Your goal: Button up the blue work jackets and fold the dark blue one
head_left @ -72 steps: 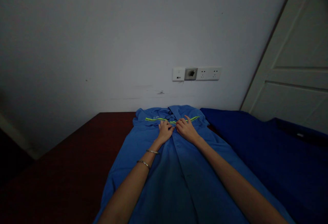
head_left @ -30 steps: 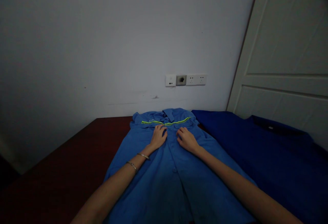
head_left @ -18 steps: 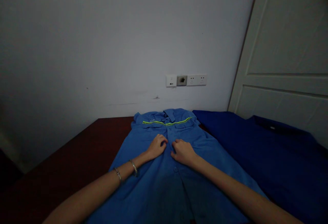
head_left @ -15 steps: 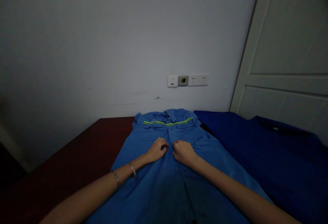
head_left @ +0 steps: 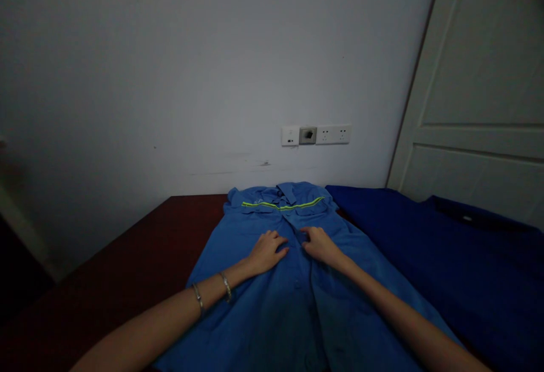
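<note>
A light blue work shirt [head_left: 255,304] lies front up, its collar toward the wall and a yellow-green stripe across the chest. My left hand [head_left: 267,252], with two bracelets on the forearm, rests on the shirt left of the button placket, thumb and fingers apart. Just across the placket, my right hand [head_left: 322,245] touches the cloth at the flap's edge. Its thumb and index finger are bent with a gap between them. Between my hands the front edges part slightly, and a dark gap runs down toward the hem. Small buttons are hard to make out.
A dark blue garment [head_left: 408,241] lies to the right, beside the shirt. Dark red tabletop [head_left: 170,247] shows on the left. Behind stands a pale wall [head_left: 170,77] with a row of sockets [head_left: 334,134]. A white panelled door [head_left: 480,77] stands at the right.
My hands have moved apart, and their fingers have loosened from the closed pinch at the placket. The flap edge now sits farther right. The view has shifted slightly left.
</note>
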The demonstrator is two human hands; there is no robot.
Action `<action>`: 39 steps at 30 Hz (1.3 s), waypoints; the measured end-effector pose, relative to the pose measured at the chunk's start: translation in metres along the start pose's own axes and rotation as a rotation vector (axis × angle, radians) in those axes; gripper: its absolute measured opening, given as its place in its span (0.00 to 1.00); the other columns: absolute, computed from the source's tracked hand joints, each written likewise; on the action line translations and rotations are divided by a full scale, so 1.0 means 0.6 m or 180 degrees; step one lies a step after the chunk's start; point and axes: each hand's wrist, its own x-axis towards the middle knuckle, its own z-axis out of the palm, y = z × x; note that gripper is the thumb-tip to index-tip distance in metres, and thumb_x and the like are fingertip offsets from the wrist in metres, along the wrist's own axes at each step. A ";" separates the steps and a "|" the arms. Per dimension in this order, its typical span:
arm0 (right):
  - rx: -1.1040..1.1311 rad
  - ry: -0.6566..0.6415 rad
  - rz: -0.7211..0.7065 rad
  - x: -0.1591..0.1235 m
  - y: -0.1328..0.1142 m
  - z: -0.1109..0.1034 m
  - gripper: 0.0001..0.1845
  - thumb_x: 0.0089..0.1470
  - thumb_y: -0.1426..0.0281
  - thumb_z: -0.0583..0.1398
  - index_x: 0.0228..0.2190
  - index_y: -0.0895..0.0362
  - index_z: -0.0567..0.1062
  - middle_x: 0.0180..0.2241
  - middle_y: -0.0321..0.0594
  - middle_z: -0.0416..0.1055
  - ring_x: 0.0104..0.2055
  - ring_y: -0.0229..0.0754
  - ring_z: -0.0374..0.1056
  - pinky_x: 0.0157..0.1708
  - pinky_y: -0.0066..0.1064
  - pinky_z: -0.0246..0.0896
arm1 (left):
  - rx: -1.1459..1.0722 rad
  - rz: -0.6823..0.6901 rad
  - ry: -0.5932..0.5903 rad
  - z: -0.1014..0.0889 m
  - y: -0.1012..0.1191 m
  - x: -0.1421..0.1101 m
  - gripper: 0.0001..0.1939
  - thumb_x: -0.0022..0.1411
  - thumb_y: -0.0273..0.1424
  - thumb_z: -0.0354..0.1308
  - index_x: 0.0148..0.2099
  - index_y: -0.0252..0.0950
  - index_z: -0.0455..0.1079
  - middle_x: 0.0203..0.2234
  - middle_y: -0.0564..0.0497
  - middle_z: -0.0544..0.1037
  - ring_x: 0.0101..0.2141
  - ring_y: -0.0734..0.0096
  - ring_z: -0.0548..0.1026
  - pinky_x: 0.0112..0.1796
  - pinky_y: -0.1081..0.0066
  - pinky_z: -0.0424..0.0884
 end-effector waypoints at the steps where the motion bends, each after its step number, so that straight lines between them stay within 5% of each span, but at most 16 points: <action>1: 0.0120 0.0028 0.0025 -0.001 0.003 0.000 0.28 0.41 0.77 0.53 0.48 0.67 0.69 0.40 0.51 0.72 0.44 0.46 0.67 0.43 0.28 0.58 | 0.0075 -0.0007 -0.0004 0.001 0.001 0.005 0.15 0.60 0.36 0.49 0.47 0.40 0.69 0.36 0.47 0.71 0.39 0.64 0.67 0.43 0.63 0.61; 11: 0.0561 0.0094 -0.0209 -0.009 0.013 0.005 0.20 0.42 0.73 0.54 0.38 0.65 0.76 0.30 0.45 0.75 0.31 0.43 0.69 0.32 0.28 0.59 | 0.0697 0.0522 0.0036 0.012 -0.005 0.026 0.10 0.60 0.32 0.51 0.41 0.39 0.71 0.32 0.48 0.70 0.38 0.64 0.65 0.41 0.64 0.59; 18: 0.1192 0.0186 -0.0205 0.001 0.030 0.019 0.17 0.43 0.72 0.54 0.33 0.63 0.78 0.30 0.42 0.76 0.33 0.44 0.70 0.34 0.29 0.61 | 0.0989 0.0769 -0.0027 0.011 0.003 0.034 0.09 0.60 0.28 0.50 0.38 0.37 0.71 0.33 0.47 0.70 0.38 0.64 0.64 0.39 0.66 0.59; 28: 0.2097 0.0437 -0.0017 0.010 0.024 0.007 0.16 0.42 0.67 0.57 0.33 0.63 0.78 0.32 0.43 0.76 0.35 0.46 0.70 0.39 0.36 0.63 | -0.0498 0.0433 0.0563 0.008 0.006 0.042 0.09 0.56 0.25 0.51 0.38 0.36 0.71 0.36 0.49 0.75 0.40 0.68 0.69 0.45 0.66 0.61; 39: 0.2255 0.0447 -0.0041 0.023 0.018 -0.003 0.15 0.41 0.67 0.58 0.31 0.63 0.78 0.33 0.45 0.76 0.36 0.47 0.71 0.39 0.37 0.64 | -0.1296 -0.0129 0.0678 0.000 0.015 0.051 0.09 0.55 0.27 0.51 0.36 0.35 0.72 0.32 0.51 0.78 0.35 0.70 0.74 0.40 0.71 0.67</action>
